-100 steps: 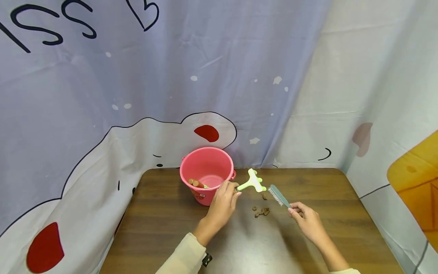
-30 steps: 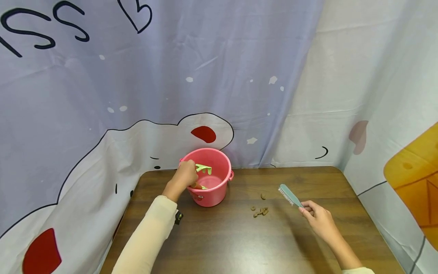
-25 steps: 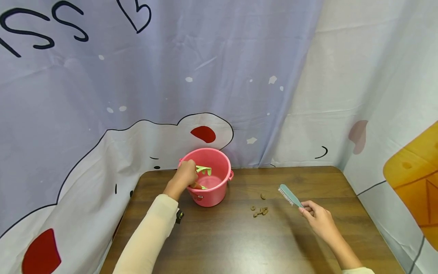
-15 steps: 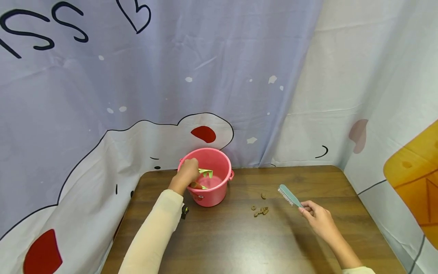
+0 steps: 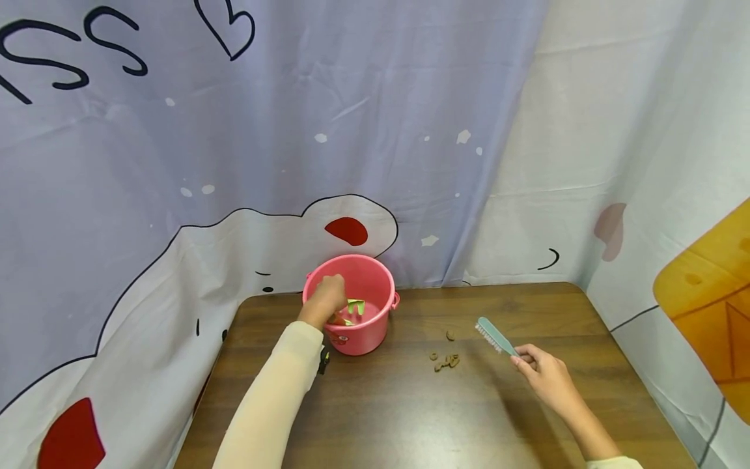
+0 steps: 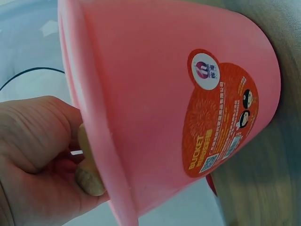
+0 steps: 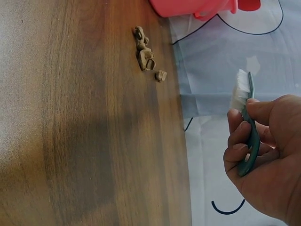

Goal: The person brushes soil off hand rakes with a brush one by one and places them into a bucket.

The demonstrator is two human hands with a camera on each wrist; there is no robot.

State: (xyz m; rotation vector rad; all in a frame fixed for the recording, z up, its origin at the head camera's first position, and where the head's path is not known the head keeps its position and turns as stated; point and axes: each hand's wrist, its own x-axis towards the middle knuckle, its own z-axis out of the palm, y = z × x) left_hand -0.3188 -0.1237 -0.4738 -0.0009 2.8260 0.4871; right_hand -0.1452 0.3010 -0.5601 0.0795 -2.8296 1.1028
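My left hand (image 5: 328, 296) reaches over the rim into a pink bucket (image 5: 364, 337), with fingers curled around the handle of a light green toy rake (image 5: 355, 306). The rake's head hangs inside the bucket; its handle is mostly hidden by the hand. Wooden handle ends (image 6: 89, 178) show by the rim in the left wrist view, close under the fingers. My right hand (image 5: 546, 378) holds a grey-green brush (image 5: 495, 335) by its handle, above the table. The brush's white bristles (image 7: 241, 89) face left in the right wrist view.
Several small brown clay-like pieces (image 5: 448, 362) lie on the wooden table (image 5: 410, 417) between the bucket and the brush. Another tool with an orange-red part (image 5: 338, 320) leans inside the bucket. A printed curtain (image 5: 445, 163) hangs behind the table's back edge.
My left hand has carried the green rake from beside the bucket into it, then lowered it slightly and moved a little right. The right hand shifted right with the brush, then stayed still.
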